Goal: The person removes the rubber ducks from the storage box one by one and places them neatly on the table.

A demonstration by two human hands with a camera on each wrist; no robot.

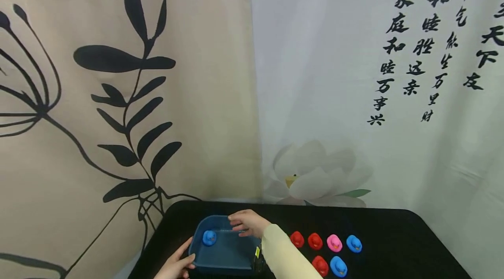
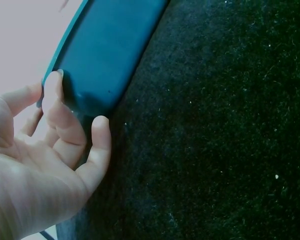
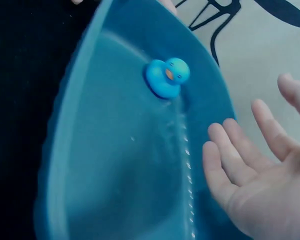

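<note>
A blue rubber duck sits in the left part of a blue plastic tray; the right wrist view shows the same duck upright with an orange beak. My left hand holds the tray at its near left corner. In the left wrist view, its fingers bend about the tray's rim. Over the far right part of the tray is my right hand, its fingers loosely extended and spread, with nothing in them. In the right wrist view the right hand overlaps the tray's side wall.
Right of the tray on the black table stand several more rubber ducks: red ones, a pink one and blue ones. A small dark object with a yellow mark is at the tray's right side. A printed curtain hangs behind.
</note>
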